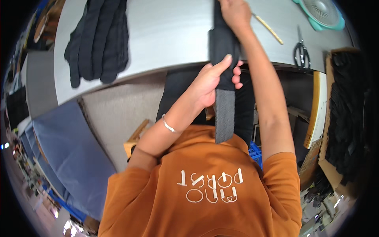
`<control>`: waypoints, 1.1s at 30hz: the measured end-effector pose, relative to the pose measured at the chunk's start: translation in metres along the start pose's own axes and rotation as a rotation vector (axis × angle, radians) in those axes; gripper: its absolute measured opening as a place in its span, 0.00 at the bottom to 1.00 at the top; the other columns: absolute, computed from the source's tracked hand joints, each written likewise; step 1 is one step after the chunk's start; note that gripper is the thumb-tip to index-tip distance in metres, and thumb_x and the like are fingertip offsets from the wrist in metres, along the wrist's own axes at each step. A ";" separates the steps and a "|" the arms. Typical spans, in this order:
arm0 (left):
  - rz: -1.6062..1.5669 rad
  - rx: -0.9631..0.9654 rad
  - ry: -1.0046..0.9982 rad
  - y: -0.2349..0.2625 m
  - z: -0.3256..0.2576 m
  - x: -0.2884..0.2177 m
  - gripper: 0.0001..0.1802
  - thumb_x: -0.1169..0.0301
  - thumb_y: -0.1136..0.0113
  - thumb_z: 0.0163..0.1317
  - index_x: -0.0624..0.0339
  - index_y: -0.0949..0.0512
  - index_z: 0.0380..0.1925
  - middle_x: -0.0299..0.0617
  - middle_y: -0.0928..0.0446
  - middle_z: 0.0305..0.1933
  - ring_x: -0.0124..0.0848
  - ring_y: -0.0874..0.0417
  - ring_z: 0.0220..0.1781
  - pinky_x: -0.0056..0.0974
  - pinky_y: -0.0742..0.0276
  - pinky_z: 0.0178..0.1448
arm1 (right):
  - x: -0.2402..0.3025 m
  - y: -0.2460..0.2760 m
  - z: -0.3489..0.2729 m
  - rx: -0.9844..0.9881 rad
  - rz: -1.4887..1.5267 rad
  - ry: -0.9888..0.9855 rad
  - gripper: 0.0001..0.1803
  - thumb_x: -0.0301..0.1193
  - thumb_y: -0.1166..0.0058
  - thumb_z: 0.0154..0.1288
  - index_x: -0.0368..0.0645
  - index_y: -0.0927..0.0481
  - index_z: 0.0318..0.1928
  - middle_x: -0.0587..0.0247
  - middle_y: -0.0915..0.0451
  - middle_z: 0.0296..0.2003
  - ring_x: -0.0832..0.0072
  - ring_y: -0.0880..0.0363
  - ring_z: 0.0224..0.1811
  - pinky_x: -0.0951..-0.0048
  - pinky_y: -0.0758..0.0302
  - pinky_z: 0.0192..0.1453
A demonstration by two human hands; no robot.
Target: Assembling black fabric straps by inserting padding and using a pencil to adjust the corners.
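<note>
Left hand [211,85] is wrapped around a long dark sock [224,59] at the tabletop [166,31] edge, fingers curled round the fabric with the index finger stretched up along it. Right hand [235,14] is up at the top of the view, pressing down on the far end of the same sock; how far its fingers are spread I cannot tell. The sock runs from the tabletop over the edge, its grey end hanging down in front of the orange shirt. Far left on the tabletop lies a pile of dark socks [98,37]. Off to the right, well apart: a yellow stick [269,28], black scissors [301,53] and a teal fan [321,14].
</note>
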State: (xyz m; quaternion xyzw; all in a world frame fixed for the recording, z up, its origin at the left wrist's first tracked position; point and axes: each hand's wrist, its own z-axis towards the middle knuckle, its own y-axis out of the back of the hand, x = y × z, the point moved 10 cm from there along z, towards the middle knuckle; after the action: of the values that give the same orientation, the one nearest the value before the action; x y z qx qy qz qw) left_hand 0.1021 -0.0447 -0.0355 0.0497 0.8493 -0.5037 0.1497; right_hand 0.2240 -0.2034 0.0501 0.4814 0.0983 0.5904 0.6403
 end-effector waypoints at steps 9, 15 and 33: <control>0.019 -0.007 -0.008 -0.008 -0.066 0.045 0.20 0.60 0.42 0.72 0.68 0.28 0.50 0.35 0.25 0.30 0.27 0.20 0.29 0.40 0.17 0.46 | -0.013 -0.019 0.000 0.065 -0.155 -0.101 0.19 0.40 0.49 0.73 0.36 0.23 0.33 0.42 0.20 0.25 0.46 0.19 0.30 0.51 0.23 0.36; -0.339 0.210 0.120 -0.020 -0.061 0.039 0.44 0.38 0.64 0.74 0.73 0.38 0.67 0.57 0.27 0.64 0.46 0.24 0.66 0.53 0.32 0.74 | -0.013 -0.014 0.001 0.002 -0.124 -0.024 0.20 0.42 0.51 0.73 0.36 0.23 0.33 0.42 0.20 0.25 0.45 0.19 0.30 0.51 0.23 0.36; 0.061 0.083 0.035 -0.008 -0.019 0.010 0.20 0.60 0.48 0.75 0.68 0.28 0.54 0.37 0.22 0.35 0.28 0.19 0.33 0.41 0.17 0.47 | 0.002 0.003 0.005 -0.196 0.125 0.164 0.16 0.39 0.50 0.73 0.37 0.23 0.35 0.42 0.19 0.24 0.47 0.17 0.30 0.52 0.21 0.36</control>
State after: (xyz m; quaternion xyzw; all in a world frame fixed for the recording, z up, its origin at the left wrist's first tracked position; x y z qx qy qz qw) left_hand 0.0864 -0.0331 -0.0234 0.0905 0.8282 -0.5328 0.1481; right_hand 0.2255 -0.2048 0.0556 0.3717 0.0618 0.6734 0.6360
